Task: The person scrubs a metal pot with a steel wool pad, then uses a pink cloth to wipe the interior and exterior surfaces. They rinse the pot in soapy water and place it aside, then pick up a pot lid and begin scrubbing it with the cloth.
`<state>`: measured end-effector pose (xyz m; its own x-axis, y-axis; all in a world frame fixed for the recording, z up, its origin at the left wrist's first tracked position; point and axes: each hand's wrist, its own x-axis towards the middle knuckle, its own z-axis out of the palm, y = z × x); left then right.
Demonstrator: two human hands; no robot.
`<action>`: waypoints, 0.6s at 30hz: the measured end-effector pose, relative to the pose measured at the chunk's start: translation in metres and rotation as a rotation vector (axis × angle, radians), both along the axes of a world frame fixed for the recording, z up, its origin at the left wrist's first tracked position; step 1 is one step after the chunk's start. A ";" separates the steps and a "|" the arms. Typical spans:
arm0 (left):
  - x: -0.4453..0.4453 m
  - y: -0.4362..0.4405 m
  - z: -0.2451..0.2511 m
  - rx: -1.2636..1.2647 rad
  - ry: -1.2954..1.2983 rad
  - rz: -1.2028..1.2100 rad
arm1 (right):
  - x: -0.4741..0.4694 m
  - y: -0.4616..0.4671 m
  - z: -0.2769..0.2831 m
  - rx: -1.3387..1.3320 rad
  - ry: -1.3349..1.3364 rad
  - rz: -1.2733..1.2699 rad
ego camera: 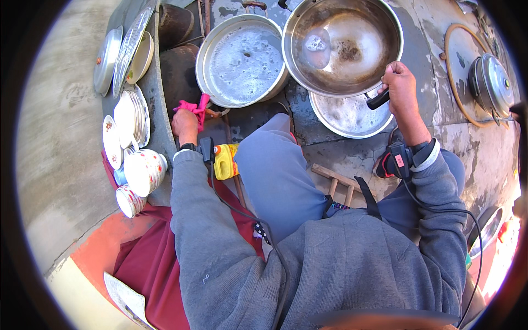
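My right hand (398, 86) grips the black handle (378, 100) of a large metal pan (350, 49), tilted up and holding a little sudsy water. Under its lower edge sits a metal basin (350, 119) with foamy water. A big metal pot (246, 62) of soapy water stands to the left. My left hand (185, 126) is closed around a bright pink cloth (202, 111), beside the pot's lower left handle. A yellow plastic bottle (225, 161) with an orange cap is below that hand, next to my knee.
At the left, a ledge (159, 95) bears stacked white plates (128, 117), patterned bowls (144, 172) and metal lids (108, 62). A lidded pot (495, 84) and a brown hoop (447, 74) lie at the right. A wooden stool frame (342, 179) is between my legs. A cable runs along each arm.
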<state>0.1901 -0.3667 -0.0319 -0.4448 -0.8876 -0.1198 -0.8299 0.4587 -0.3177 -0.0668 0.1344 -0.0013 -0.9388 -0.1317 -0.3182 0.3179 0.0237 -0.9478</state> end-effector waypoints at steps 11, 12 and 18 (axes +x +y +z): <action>-0.025 -0.009 -0.003 -0.148 0.410 0.078 | 0.000 0.000 0.000 0.010 -0.026 -0.002; -0.028 -0.009 -0.002 -0.133 0.419 0.103 | 0.001 0.000 0.001 0.014 -0.031 -0.012; -0.033 -0.018 -0.006 0.014 0.260 0.170 | 0.001 0.000 0.002 0.013 -0.053 -0.010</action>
<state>0.1570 -0.3844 -0.0378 -0.3070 -0.9511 -0.0343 -0.9478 0.3088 -0.0793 -0.0655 0.1345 0.0010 -0.9218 -0.1183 -0.3691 0.3679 0.0323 -0.9293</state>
